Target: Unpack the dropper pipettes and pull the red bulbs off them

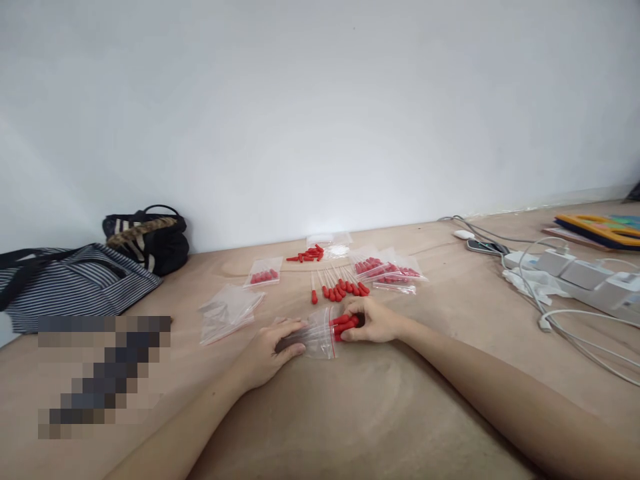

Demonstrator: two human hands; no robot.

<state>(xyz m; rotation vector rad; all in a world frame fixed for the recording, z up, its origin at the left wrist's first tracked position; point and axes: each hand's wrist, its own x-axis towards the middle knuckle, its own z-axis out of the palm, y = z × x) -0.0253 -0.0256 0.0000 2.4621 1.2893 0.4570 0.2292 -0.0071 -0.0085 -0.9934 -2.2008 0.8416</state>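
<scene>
Left hand (270,352): pinching one clear bag (318,341)
Right hand (374,321): pinching several red bulbs (343,327) at the clear bag's mouth
Loose droppers (341,289): roughly twelve, beyond the clear bag
Filled packets (265,275): one beyond-left of it, several beyond-right

Behind the bag (323,341) I hold lie loose droppers (340,291); left of it, spare bags (230,312); far right, chargers (586,274).

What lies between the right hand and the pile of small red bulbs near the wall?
A row of thin pale-stemmed droppers with red bulbs, in the head view.
</scene>
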